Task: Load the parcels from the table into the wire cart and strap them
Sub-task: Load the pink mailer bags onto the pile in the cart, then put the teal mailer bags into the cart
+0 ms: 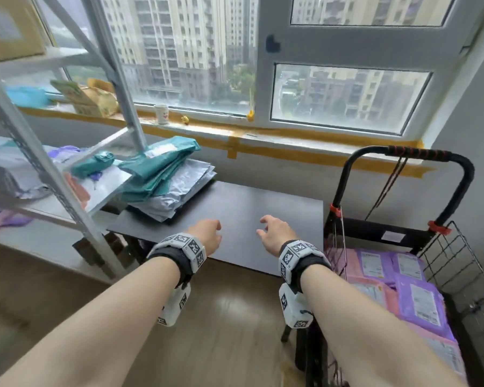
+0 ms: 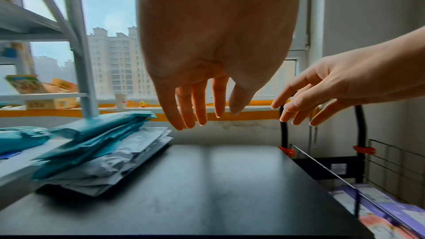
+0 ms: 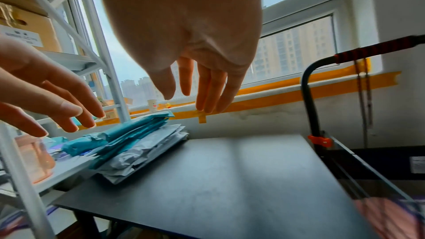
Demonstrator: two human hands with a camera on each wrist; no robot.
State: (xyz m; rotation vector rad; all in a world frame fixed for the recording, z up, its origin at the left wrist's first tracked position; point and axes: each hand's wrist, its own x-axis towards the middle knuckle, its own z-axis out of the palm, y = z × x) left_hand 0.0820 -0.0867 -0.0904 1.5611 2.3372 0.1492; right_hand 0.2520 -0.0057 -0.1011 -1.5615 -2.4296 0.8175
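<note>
My left hand [image 1: 207, 234] and right hand [image 1: 275, 231] hover empty, fingers loose, over the dark table [image 1: 249, 219]; teal and grey parcels [image 1: 165, 180] are stacked far-left, purple parcels [image 1: 397, 280] fill the wire cart [image 1: 458, 255] rightward; window [image 1: 347, 93] beyond.

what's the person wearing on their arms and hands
Both forearms are bare, with no sleeves or gloves. Each wrist carries a black band ringed with white blocks printed with black square markers. A white camera housing with more markers hangs under each wrist. The left hand and right hand wear no rings.
</note>
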